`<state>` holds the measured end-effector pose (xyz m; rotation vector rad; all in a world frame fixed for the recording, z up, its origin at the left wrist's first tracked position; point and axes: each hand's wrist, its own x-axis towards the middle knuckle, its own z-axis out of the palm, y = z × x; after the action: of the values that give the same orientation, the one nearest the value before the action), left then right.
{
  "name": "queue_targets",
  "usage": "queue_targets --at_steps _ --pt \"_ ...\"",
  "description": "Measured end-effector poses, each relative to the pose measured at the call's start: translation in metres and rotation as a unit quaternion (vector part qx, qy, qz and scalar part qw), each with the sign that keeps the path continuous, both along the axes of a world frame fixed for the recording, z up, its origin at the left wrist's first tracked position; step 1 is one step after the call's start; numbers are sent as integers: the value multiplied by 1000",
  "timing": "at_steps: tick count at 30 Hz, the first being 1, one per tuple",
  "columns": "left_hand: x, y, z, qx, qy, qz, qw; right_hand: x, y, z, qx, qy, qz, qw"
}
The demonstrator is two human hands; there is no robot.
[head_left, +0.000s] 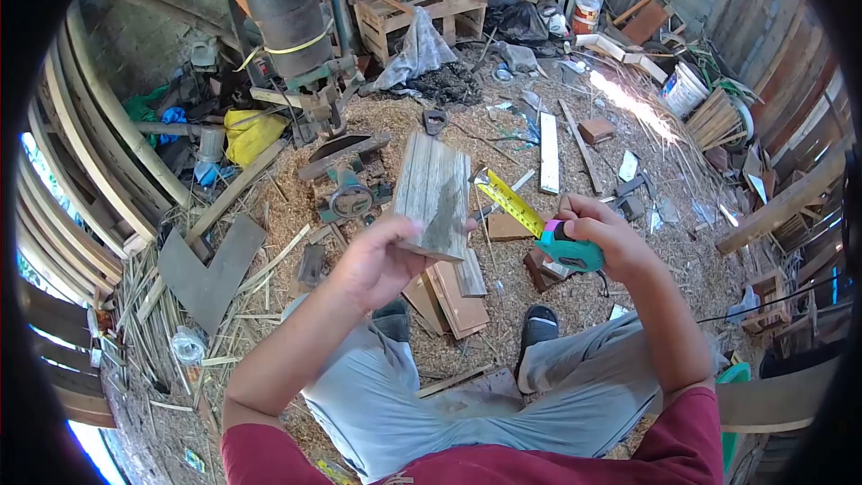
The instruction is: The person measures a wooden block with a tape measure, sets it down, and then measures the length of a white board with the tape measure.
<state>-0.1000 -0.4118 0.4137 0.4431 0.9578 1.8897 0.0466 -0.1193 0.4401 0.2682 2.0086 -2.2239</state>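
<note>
My left hand [382, 260] grips a weathered wooden board [431, 189] by its near end, thumb on the top face and fingers underneath. The board is held up in front of me, its far end pointing away, with a darker patch on its right side. In my right hand [603, 238] is a teal tape measure [571, 253], fingers wrapped around its case. A short length of yellow blade [509, 201] sticks out toward the board, its hooked tip close to the board's right edge. Below the board, several wood pieces [453, 301] lie on the floor between my feet.
Sawdust and scraps cover the floor. A handsaw handle [434, 121] and a green-framed machine [350, 198] lie beyond the board. A dark V-shaped sheet [211, 265] rests at left. A hammer [636, 185] lies at right, near a brown block [596, 130]. White buckets [684, 90] stand farther back.
</note>
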Motion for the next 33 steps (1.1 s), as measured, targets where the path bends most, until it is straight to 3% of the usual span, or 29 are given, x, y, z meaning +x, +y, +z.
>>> queue_targets --at_steps 6,12,33 --pt "11 4 -7 -131 16 41 990 -5 6 -12 21 -31 27 999" --pt "21 11 7 -47 -71 10 996 -4 3 -15 7 -16 35 999" --pt "29 29 -1 -46 -24 32 998 1 -5 -14 20 -13 29 999"
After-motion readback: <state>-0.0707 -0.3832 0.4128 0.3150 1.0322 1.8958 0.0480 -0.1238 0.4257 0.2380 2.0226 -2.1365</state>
